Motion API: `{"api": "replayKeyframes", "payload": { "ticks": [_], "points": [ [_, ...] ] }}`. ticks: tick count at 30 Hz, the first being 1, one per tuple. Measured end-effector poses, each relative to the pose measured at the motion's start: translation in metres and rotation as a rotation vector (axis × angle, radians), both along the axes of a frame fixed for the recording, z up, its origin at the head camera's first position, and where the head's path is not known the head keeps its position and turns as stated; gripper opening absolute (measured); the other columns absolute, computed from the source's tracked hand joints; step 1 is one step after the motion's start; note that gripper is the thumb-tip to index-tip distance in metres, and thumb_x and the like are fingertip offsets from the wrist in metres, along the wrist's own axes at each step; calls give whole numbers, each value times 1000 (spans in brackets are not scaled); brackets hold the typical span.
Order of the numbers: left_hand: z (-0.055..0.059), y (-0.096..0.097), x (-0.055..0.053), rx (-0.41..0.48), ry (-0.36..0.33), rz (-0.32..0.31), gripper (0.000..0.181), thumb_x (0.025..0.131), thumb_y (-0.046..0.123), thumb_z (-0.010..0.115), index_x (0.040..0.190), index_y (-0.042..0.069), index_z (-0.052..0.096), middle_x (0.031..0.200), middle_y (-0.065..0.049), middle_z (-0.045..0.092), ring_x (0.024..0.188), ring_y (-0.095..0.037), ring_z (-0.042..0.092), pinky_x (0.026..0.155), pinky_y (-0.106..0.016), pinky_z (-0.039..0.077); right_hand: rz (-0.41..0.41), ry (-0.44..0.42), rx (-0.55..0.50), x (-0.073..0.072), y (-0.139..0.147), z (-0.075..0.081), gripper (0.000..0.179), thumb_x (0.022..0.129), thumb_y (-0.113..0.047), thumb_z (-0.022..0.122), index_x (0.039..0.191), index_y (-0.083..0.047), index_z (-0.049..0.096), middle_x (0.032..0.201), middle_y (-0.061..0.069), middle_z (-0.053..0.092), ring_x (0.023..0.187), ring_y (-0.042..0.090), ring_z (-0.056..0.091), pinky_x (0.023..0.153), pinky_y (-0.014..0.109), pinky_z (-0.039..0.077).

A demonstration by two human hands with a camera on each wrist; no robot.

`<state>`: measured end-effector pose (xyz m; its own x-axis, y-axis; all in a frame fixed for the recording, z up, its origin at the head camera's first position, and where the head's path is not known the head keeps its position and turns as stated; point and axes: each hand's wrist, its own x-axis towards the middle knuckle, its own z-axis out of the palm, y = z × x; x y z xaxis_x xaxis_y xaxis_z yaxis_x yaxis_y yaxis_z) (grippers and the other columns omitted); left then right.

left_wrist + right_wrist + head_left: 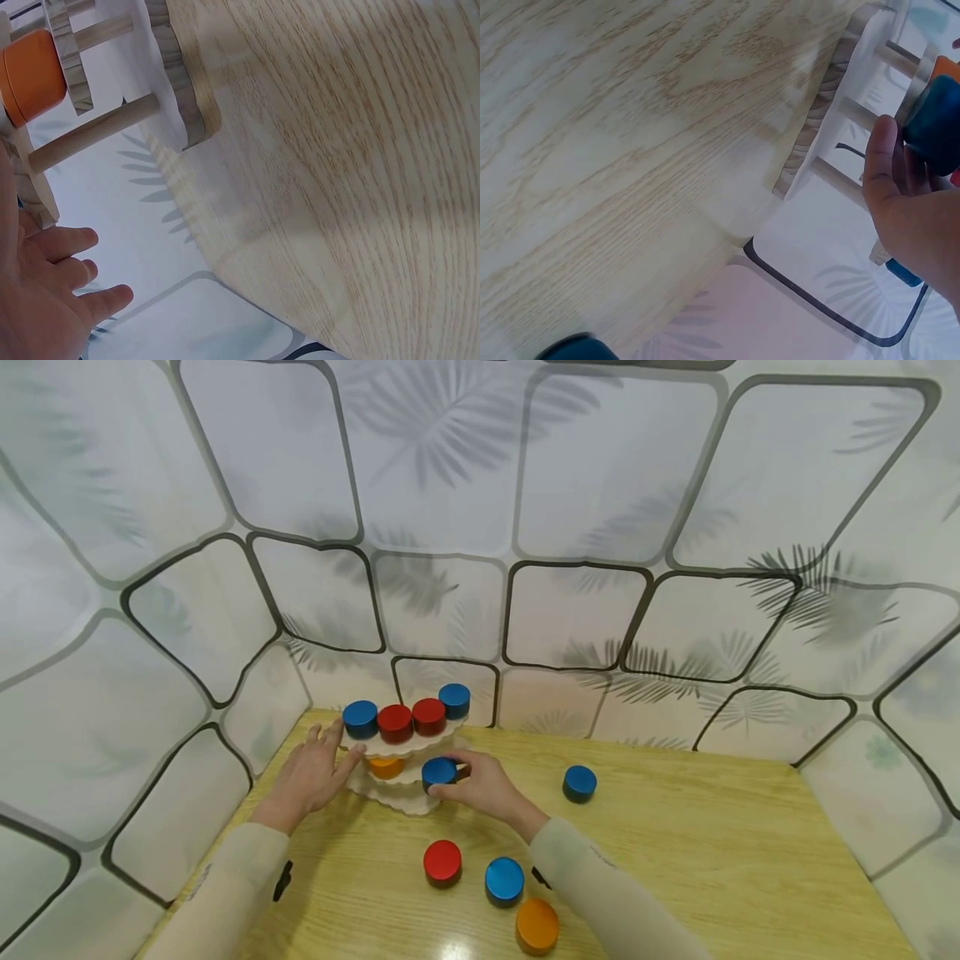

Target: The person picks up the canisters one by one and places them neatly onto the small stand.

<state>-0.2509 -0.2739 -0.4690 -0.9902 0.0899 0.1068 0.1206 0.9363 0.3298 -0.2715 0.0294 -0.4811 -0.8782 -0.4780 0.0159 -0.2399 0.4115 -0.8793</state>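
Nearest on the wood-grain table point(697, 860), a loose orange cylinder point(537, 927) stood below the right hand point(483, 787), near its sleeve point(573, 856), with a loose blue cylinder point(504, 882) just past it and a loose red cylinder point(442, 863) farther left. The right hand's thumb and fingers were clamped on a glossy blue cylinder point(437, 768), its flat round top facing up and its axis roughly upright. It was at the middle tier of a tiered wooden stand point(401, 799); whether it rested there could not be told. Well to this hand's right stood another blue cylinder point(580, 783). The left hand point(307, 770), thumb and fingers apart, was at the left end of the top tier. The pale, scalloped stand's long axis slanted away from the left hand, beyond the right. Between the hands, its middle tier held an orange cylinder point(386, 767); above, the top tier bore two red cylinders point(395, 724) between two blue ones point(361, 719). Behind everything rose a leaf-printed wall point(577, 618).
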Motion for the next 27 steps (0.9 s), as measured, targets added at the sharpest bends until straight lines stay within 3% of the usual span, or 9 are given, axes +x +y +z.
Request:
{"api": "replayKeyframes", "payload": {
  "ticks": [15,27],
  "points": [
    [0,-1,0,4,6,-9,85,112,58,31,163,-10,24,165,-35,32,154,-60,23,121,-73,29,-77,-21,10,-1,-13,0,59,90,-34,86,142,-15,66,134,8,70,108,23,68,82,30,61],
    [0,0,1,8,1,-5,86,112,58,31,163,-10,22,165,-35,31,154,-60,23,121,-73,29,-121,19,-17,3,-20,-3,61,90,-30,87,143,-11,65,131,11,71,96,19,71,71,25,60]
  ]
}}
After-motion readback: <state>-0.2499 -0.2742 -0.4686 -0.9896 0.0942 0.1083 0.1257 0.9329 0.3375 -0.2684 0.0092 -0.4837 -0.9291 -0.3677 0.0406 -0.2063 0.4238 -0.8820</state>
